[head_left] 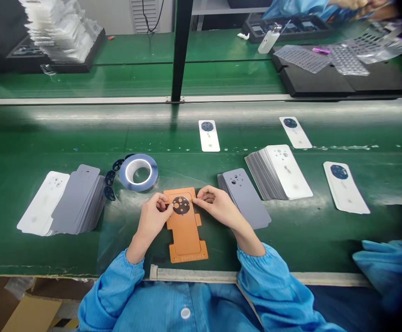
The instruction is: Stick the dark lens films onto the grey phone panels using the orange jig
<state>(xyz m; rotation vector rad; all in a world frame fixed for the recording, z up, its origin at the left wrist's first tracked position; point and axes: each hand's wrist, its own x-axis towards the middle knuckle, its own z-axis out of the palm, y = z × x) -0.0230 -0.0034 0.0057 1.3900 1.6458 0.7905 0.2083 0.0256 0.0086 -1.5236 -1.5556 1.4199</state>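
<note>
An orange jig plate [187, 235] lies on the green bench in front of me. Over its upper end is a round black lens sticker [181, 206] with several holes; I cannot tell whether it touches the plate. My left hand [155, 213] is closed in a pinch at the sticker's left edge. Just off the right edge, my right hand [219, 205] also pinches, but anything between its fingertips is too small to make out. A blue-and-white tape roll [139, 172] lies beyond my left hand, with loose black stickers [110, 178] beside it.
Grey and white phone back sheets stand in fanned stacks at left [76, 198] and right [280, 173]. White sheets with black stickers [209, 136] lie farther back and in a right-hand pile [346, 186]. A dark post [182, 50] rises behind. Another person's blue sleeve [384, 267] shows at right.
</note>
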